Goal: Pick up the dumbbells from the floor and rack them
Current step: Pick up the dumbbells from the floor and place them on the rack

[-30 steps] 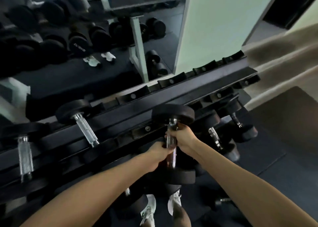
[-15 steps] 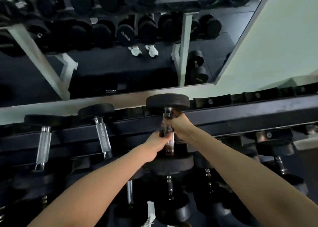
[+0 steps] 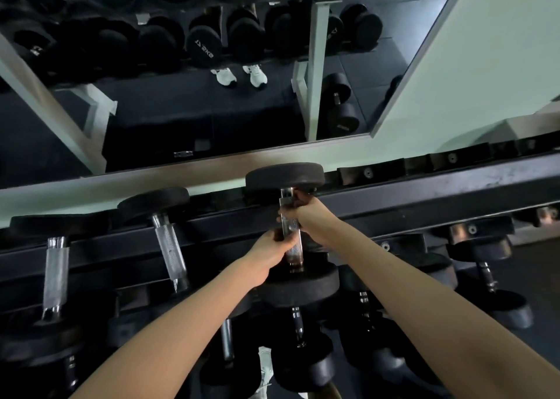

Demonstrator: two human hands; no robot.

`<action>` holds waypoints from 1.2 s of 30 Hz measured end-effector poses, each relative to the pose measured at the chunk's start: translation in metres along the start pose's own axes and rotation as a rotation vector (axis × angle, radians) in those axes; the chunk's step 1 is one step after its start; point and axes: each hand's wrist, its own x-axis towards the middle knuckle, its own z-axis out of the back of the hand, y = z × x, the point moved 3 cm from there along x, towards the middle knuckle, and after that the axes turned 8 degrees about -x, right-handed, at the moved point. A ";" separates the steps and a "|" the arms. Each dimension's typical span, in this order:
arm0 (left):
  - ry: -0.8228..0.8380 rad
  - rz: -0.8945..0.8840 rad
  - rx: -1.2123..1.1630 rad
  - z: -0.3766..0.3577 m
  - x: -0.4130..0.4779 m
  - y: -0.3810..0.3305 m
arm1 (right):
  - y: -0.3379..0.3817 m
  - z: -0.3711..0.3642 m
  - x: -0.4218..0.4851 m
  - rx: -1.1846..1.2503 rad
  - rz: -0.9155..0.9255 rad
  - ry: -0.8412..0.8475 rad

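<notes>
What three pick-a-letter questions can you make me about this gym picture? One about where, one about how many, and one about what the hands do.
1. Where is the held dumbbell?
A) on the floor
B) at the rack's top row
C) on a bench

2. How many other dumbbells sit left of it on that row?
A) two
B) none
C) six

3. What are the left hand and right hand doing?
A) both hang free
B) one waves
C) both grip the dumbbell

Answers:
1 B: its far end sits up at the top row, well off the floor.
2 A: one is close by and one is farther left.
3 C: the fingers of both hands curl round its middle.
</notes>
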 end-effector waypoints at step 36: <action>0.739 -0.341 1.009 -0.288 -0.171 0.242 | -0.469 -0.027 -0.457 0.810 -0.655 -1.023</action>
